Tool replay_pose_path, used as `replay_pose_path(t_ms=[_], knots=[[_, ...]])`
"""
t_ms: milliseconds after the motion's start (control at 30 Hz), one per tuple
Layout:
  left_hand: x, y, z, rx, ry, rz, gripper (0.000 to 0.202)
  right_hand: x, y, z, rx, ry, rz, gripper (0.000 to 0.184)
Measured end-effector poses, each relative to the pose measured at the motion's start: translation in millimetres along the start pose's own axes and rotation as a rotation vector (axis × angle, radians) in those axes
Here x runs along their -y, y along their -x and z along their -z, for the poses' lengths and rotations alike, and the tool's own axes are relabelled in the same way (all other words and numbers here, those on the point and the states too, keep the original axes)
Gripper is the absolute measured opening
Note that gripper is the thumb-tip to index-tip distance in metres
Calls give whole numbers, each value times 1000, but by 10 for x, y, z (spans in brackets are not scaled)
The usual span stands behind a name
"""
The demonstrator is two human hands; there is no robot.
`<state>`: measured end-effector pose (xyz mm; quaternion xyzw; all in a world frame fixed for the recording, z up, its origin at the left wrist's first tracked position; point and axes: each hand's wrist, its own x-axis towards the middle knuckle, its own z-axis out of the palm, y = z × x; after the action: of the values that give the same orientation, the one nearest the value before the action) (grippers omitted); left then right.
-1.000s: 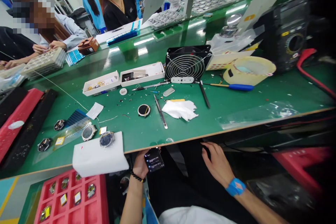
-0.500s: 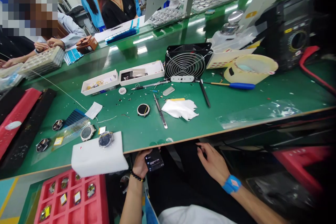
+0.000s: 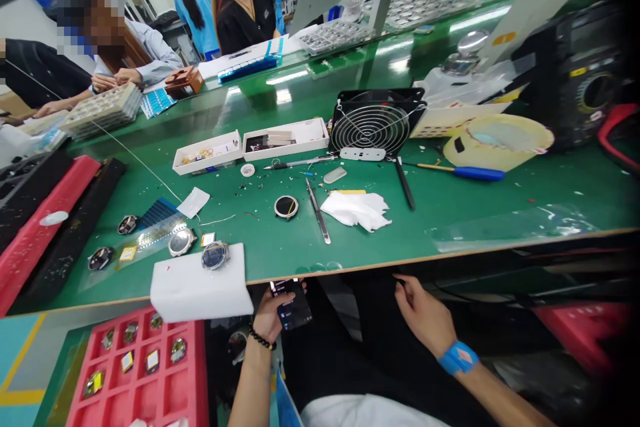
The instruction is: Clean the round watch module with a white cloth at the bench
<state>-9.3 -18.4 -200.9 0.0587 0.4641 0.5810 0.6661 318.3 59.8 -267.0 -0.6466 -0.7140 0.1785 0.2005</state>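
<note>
Below the front edge of the green bench point(image 3: 450, 207), my left hand point(image 3: 270, 317) is closed around a dark phone point(image 3: 293, 307) with its screen lit, held over my lap. A black bead bracelet sits on that wrist. My right hand point(image 3: 425, 313), with a blue band at the wrist, rests on my dark trousers to the right with fingers loosely curled and nothing in them. On the bench above lie a round watch part point(image 3: 287, 206), metal tweezers point(image 3: 319, 211) and a crumpled white cloth point(image 3: 357, 209).
A white foam block point(image 3: 200, 290) carrying a watch body point(image 3: 215, 255) overhangs the bench edge. A red tray point(image 3: 145, 367) of parts sits lower left. Two white boxes point(image 3: 285, 138), a black fan point(image 3: 375, 125), a tape roll point(image 3: 497, 140) and a blue-handled tool point(image 3: 475, 173) stand further back. Other people work at the far left.
The view has shifted, so everything sits further right in frame. My left hand has turned the phone slightly under the bench edge. My right hand stays on my lap.
</note>
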Motion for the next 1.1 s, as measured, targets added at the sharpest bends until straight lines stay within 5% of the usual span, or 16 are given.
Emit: replay_pose_path(t_ms=[400,633,1100], knots=[[43,-79,-197,-18,0,12,32,-456,76,178,-75,-23,-217,44],[112,-101,-306,4,-37,-4,42,-669,202,313,-105,-39,-319,45],[161,-108,-445,52,-122,-3,42,-571,302,391,-107,-95,-285,45]])
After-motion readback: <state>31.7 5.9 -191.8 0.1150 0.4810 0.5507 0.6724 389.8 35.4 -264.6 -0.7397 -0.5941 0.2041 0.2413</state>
